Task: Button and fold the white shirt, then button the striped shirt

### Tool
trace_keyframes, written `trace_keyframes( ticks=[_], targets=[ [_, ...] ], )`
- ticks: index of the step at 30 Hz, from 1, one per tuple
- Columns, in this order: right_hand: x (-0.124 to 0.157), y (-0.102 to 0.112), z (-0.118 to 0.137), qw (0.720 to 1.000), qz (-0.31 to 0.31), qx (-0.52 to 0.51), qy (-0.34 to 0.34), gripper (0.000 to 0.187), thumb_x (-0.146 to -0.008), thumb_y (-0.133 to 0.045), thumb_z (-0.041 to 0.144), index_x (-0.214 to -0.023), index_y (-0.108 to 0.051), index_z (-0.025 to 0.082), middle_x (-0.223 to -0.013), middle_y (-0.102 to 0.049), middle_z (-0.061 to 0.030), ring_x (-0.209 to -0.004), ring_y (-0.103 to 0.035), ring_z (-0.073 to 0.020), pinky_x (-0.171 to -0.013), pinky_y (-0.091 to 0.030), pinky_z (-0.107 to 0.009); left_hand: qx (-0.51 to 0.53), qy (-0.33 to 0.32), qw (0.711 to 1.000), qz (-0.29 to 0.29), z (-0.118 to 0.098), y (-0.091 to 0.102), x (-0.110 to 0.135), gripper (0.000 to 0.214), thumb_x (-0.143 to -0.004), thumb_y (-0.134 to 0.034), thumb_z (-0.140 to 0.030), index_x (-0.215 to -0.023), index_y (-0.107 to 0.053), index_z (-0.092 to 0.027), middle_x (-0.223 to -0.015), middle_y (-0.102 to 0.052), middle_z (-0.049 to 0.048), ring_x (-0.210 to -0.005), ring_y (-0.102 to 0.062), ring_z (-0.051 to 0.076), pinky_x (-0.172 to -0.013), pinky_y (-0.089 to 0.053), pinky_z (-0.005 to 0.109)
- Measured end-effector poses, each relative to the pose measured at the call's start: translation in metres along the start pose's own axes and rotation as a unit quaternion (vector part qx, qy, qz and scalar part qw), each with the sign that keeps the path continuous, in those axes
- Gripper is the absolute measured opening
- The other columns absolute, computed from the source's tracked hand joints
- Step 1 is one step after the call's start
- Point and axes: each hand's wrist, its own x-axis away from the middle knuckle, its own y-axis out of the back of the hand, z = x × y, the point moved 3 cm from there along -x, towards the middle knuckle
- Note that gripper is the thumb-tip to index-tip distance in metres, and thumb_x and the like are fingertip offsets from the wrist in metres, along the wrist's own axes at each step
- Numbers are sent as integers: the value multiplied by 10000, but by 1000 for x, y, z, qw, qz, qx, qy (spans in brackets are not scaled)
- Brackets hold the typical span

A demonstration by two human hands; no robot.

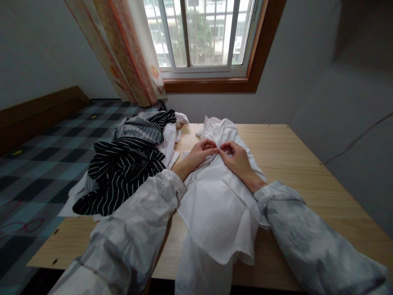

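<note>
With the left hand (201, 153) and right hand (236, 157) almost meeting, both pinching the shirt (219, 200) lying along the surface (294, 172), keep it slack between them and work with small, light finger movements.

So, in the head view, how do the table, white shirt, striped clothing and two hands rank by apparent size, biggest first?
1. Table
2. White shirt
3. Striped clothing
4. Left hand and right hand: too alike to rank.
</note>
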Motion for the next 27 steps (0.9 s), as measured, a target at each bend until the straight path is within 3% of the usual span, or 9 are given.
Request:
trace_keyframes(
  ticks=[6, 13, 21, 27],
  targets=[
    [0, 1, -1, 999, -11, 48, 24, 123, -972, -774, 366, -961, -739, 249, -951, -795, -79, -888, -703, -274, -879, -562, -428, 13, -1, 1000, -12, 0, -1, 0, 453, -724, -1014, -366, -1000, -708, -179, -951, -713, 8, -916, -659, 155, -904, -516, 297],
    [-2, 2, 4, 990, 19, 127, 55, 146, -1017, -771, 385, -960, -752, 252, -978, -783, -100, -888, -683, -289, -877, -532, -445, 17, 3, 1000, -19, -5, 0, 4, 487, -710, -1027, -412, -948, -670, -183, -947, -698, 13, -906, -628, 147, -855, -505, 271],
    [-2, 1, 2, 995, 48, 52, 76, 43, -983, -703, 265, -982, -742, 247, -982, -775, -80, -932, -716, -277, -871, -553, -418, 30, 23, 999, -11, -2, 0, 4, 518, -696, -1032, -448, -949, -661, -188, -889, -650, -17, -830, -580, 126, -784, -475, 253],
    [-1, 2, -1, 996, 43, 27, 67, 39, -978, -719, 271, -983, -753, 253, -996, -787, -81, -950, -730, -277, -884, -568, -419, -18, -17, 1000, -7, -6, -1, 3, 474, -758, -985, -490, -973, -687, -190, -927, -685, -3, -891, -620, 149, -862, -500, 278]
  ],
)
